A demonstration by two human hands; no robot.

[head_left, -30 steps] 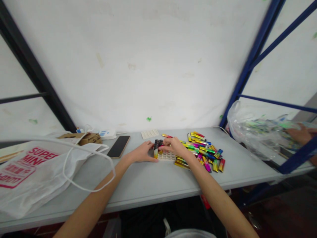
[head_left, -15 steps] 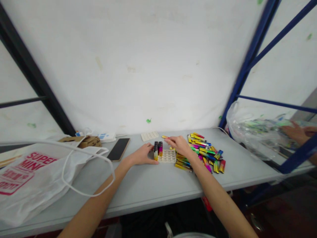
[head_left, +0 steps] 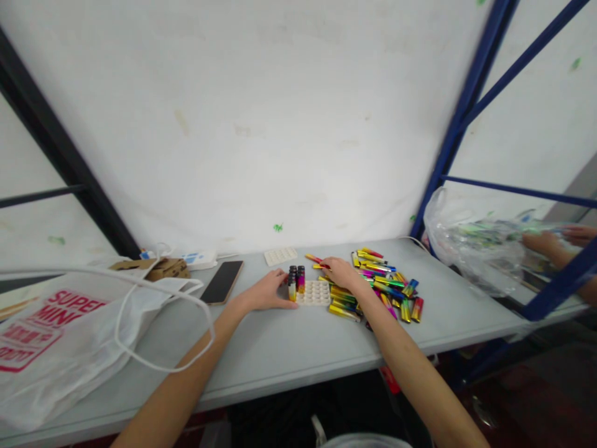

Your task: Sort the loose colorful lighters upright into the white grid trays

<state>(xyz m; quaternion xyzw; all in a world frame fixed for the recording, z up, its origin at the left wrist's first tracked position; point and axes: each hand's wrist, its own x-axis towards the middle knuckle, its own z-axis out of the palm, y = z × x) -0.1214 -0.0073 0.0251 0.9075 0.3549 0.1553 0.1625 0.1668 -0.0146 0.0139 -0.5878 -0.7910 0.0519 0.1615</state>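
My left hand curves around the left end of a white grid tray, thumb along the front corner and fingers behind. Several lighters with black tops stand upright in the tray's left cells, beside that palm; its other visible cells hold nothing. My right hand lies over the left side of a pile of shiny multicoloured lighters, fingers closed on a lighter that they mostly hide. A red and yellow lighter lies just left of its fingertips.
Another white grid tray lies near the wall. Leftward are a phone, a cardboard box, a white cable and a printed bag. Beyond the blue frame, another person's hands are by a clear plastic bag.
My right hand has moved right and slightly down toward the pile, exposing more of the red and yellow lighter. My left hand stays at the tray. The other person's hands have shifted.
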